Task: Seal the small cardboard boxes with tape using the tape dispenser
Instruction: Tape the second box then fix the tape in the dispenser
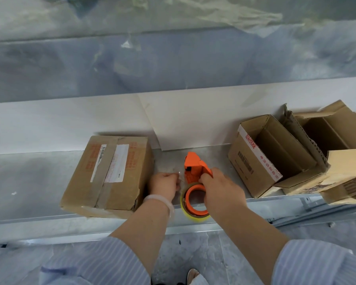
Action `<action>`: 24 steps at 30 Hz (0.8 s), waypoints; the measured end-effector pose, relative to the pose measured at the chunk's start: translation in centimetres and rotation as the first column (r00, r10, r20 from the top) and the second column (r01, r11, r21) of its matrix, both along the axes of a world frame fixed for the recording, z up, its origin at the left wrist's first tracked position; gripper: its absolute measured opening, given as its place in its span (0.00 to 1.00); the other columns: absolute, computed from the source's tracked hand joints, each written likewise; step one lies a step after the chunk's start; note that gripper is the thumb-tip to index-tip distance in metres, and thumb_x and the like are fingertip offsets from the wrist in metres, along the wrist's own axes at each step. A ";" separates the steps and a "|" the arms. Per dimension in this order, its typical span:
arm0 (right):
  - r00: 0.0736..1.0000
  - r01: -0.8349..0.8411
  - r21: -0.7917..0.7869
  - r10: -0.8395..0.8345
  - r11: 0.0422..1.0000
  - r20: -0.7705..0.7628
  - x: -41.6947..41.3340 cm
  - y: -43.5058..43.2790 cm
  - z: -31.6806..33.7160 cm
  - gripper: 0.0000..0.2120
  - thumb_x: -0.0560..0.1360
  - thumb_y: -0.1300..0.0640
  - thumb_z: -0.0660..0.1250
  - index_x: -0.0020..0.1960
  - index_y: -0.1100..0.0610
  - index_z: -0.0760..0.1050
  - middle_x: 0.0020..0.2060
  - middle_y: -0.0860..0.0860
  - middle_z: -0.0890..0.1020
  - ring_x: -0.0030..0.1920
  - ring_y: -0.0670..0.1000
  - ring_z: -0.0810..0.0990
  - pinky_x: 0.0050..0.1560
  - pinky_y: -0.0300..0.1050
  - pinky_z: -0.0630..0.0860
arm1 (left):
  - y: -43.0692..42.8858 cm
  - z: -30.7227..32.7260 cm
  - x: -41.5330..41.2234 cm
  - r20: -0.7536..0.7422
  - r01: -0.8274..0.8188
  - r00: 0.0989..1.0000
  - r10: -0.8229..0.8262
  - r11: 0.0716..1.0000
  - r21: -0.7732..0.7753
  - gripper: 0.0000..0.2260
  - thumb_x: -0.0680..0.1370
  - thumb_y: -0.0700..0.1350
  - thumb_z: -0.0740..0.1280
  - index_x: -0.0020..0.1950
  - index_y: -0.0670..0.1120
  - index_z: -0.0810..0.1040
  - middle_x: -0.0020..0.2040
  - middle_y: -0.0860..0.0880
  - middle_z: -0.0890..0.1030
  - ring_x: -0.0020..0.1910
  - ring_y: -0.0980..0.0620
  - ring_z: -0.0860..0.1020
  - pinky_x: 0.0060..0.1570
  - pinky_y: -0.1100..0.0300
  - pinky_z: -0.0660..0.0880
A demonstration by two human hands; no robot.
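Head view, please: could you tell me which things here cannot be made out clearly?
All in the head view:
- Tape dispenser: handle hidden under the gripping right hand.
- Left hand: too curled to show whether it pinches anything.
- Closed box: label print too small and blurred to read.
- Far-right open box: cut off by the frame's right edge.

One wide-angle camera riding on the person's head, looking forward and down, hanging close over the metal bench point(29, 177), left hand point(164, 183) and right hand point(220, 188) sitting mid-frame, floor point(203, 254) showing below.
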State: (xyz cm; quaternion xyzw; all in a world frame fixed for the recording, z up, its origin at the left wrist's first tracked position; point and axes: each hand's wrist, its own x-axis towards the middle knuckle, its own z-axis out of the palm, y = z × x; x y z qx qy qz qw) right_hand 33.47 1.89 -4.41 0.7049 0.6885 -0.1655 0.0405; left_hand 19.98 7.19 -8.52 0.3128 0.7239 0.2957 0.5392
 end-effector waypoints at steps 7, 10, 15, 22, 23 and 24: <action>0.999 -0.043 -0.025 0.043 0.999 -0.014 0.8 0.4 0.0 0.19 0.77 0.57 0.67 0.64 0.48 0.65 0.58 0.51 0.67 0.51 0.52 0.71 0.49 0.48 0.77 | 0.7 0.3 -0.2 0.048 -0.092 0.994 0.096 0.992 -0.087 0.14 0.78 0.44 0.66 0.33 0.44 0.75 0.33 0.46 0.77 0.31 0.49 0.75 0.33 0.61 0.68; 0.999 -0.049 -0.011 0.049 0.999 -0.015 1.2 0.6 0.0 0.20 0.77 0.58 0.67 0.65 0.47 0.63 0.57 0.52 0.68 0.49 0.53 0.72 0.49 0.48 0.78 | 0.9 0.4 0.1 0.077 -0.121 0.989 0.130 0.987 -0.109 0.14 0.78 0.44 0.66 0.32 0.44 0.75 0.33 0.46 0.77 0.34 0.47 0.74 0.37 0.59 0.70; 0.999 -0.046 -0.005 0.046 0.999 0.017 2.4 0.6 -0.1 0.22 0.77 0.58 0.66 0.66 0.48 0.61 0.57 0.52 0.68 0.48 0.52 0.74 0.49 0.48 0.79 | 2.0 0.5 -0.1 0.118 -0.224 0.963 0.243 0.962 -0.154 0.12 0.77 0.42 0.66 0.33 0.44 0.75 0.30 0.48 0.77 0.28 0.51 0.73 0.33 0.61 0.70; 0.999 -0.046 0.009 0.045 0.999 0.026 3.6 0.8 -0.2 0.22 0.77 0.56 0.67 0.66 0.48 0.61 0.56 0.52 0.69 0.49 0.53 0.76 0.51 0.49 0.80 | 4.0 2.0 0.2 0.139 -0.235 0.957 0.254 0.961 -0.143 0.14 0.76 0.40 0.66 0.30 0.44 0.71 0.24 0.48 0.74 0.26 0.51 0.70 0.33 0.60 0.70; 0.999 -0.046 0.011 0.046 0.999 0.027 3.7 0.8 -0.2 0.22 0.77 0.56 0.67 0.66 0.48 0.61 0.56 0.52 0.69 0.49 0.53 0.76 0.50 0.48 0.80 | 4.3 2.1 0.1 0.130 -0.236 0.958 0.255 0.961 -0.142 0.16 0.76 0.40 0.65 0.28 0.44 0.71 0.22 0.49 0.73 0.26 0.50 0.70 0.35 0.59 0.70; 0.999 -0.045 0.009 0.045 0.999 0.022 3.8 0.9 -0.2 0.22 0.77 0.56 0.66 0.66 0.48 0.61 0.56 0.52 0.69 0.49 0.53 0.76 0.50 0.47 0.79 | 4.7 2.0 0.0 0.122 -0.231 0.961 0.248 0.963 -0.140 0.18 0.76 0.40 0.65 0.25 0.45 0.71 0.19 0.50 0.72 0.26 0.50 0.69 0.37 0.58 0.70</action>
